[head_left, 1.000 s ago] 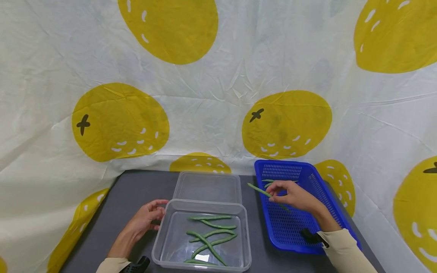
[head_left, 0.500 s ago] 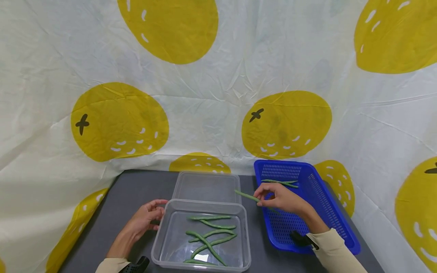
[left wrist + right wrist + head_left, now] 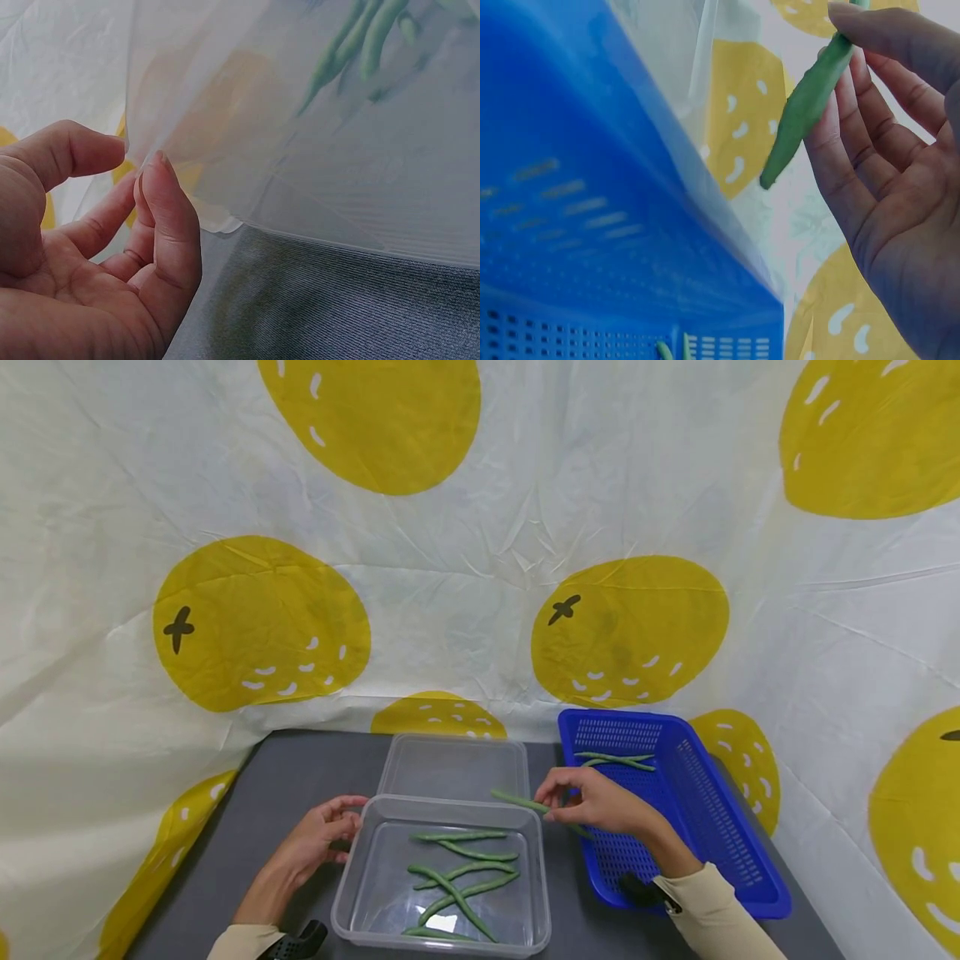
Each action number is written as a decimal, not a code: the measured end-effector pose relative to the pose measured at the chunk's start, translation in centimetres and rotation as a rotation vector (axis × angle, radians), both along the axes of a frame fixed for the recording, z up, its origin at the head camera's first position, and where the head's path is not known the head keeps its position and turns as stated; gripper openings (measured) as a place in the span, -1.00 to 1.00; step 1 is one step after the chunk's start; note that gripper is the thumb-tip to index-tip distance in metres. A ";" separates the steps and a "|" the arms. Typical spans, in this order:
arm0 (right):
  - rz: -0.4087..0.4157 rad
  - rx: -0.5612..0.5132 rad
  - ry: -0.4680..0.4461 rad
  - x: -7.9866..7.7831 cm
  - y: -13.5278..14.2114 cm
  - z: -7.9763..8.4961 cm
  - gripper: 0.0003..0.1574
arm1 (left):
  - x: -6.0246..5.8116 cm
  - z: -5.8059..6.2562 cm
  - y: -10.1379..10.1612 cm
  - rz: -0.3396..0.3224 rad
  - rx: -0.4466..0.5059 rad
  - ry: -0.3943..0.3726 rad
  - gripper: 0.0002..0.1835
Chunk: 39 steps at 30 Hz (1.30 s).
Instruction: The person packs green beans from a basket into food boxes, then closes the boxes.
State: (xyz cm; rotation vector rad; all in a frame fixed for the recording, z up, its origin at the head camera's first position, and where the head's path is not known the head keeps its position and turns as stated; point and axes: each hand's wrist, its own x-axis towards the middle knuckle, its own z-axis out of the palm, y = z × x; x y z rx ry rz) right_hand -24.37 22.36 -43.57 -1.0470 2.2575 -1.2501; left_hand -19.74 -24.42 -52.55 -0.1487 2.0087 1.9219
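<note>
My right hand (image 3: 600,797) pinches one green bean (image 3: 517,800) between thumb and fingertips. The bean points left, its tip overlapping the back right corner of a clear plastic container (image 3: 546,893). In the right wrist view, the thick end of the held bean (image 3: 806,112) hangs down past the fingers. Inside the container several green beans (image 3: 457,902) lie loosely, some crossed. My left hand (image 3: 322,839) is at the container's back left corner; the left wrist view shows thumb and curled fingers (image 3: 172,225) pinching the edge.
A blue perforated basket (image 3: 735,827) stands on the right, angled, with a few beans (image 3: 618,760) at its far end. A clear lid (image 3: 457,764) lies flat behind the container. The dark tabletop (image 3: 315,760) ends at a lemon-print curtain (image 3: 442,635).
My right hand has moved left with the bean, from over the basket to the gap beside the container. The left hand has stayed at the container's corner.
</note>
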 end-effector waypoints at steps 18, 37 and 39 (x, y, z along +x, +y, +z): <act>0.127 -0.041 -0.027 0.7 -4.8 -0.9 -0.79 | 0.1 0.0 0.2 0.010 -0.010 -0.001 -0.45; 0.175 -0.034 -0.075 0.7 -7.3 -0.6 -0.79 | 0.0 -0.1 0.2 0.018 -0.024 -0.025 -0.43; 0.152 -0.028 -0.054 0.4 -6.6 -0.5 -0.80 | -0.1 0.0 0.2 0.020 -0.024 -0.022 -0.44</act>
